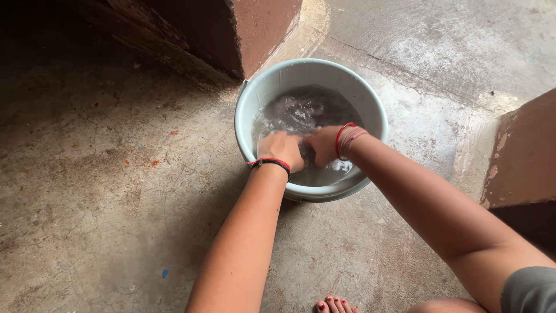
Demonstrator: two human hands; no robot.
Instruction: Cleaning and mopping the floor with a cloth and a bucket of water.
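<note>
A pale grey-green plastic bucket (262, 87) stands on the concrete floor, filled with cloudy water. A dark purple cloth (301, 110) lies under the water. My left hand (281, 150) is dipped in at the near side, fingers curled around wet cloth, with red and black bands at the wrist. My right hand (322, 145) is beside it, also closed on the cloth, with red thread bangles on the wrist. The fingertips of both hands are hidden by the water and fabric.
A reddish-brown wall corner (260, 29) rises just behind the bucket. Another reddish block (521, 156) stands at the right. Stained concrete floor (116, 174) spreads to the left. My toes with red nails (336, 305) show at the bottom edge.
</note>
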